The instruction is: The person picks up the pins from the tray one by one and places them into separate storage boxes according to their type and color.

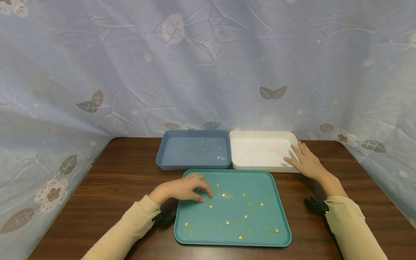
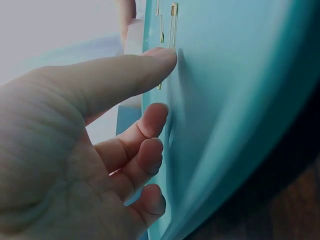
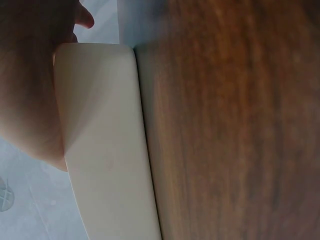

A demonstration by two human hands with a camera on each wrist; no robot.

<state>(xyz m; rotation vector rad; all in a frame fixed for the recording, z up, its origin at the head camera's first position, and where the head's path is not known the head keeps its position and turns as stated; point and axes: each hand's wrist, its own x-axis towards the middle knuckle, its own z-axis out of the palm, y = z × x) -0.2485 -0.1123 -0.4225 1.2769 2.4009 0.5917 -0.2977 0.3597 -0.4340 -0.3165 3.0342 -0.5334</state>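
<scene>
My left hand (image 1: 187, 187) hovers low over the left part of a teal tray (image 1: 208, 235), its fingers loosely bent. In the left wrist view the thumb (image 2: 145, 70) stands apart from the fingertips, with nothing between them. Several gold safety pins lie scattered on this tray; one safety pin (image 1: 210, 206) is just in front of the thumb, another (image 1: 228, 196) a little to the right. At the right end of a white tray (image 1: 260, 150), my right hand (image 1: 307, 163) has its fingers spread over the rim. Its palm is hidden in the right wrist view behind the tray's side wall (image 3: 107, 140).
A blue-grey tray (image 1: 175, 151) holds several silver safety pins (image 1: 221, 158) and stands left of the white one, behind the teal tray. All three are on a dark wooden table (image 1: 126, 173). A patterned cloth (image 1: 195, 72) hangs behind and at the sides.
</scene>
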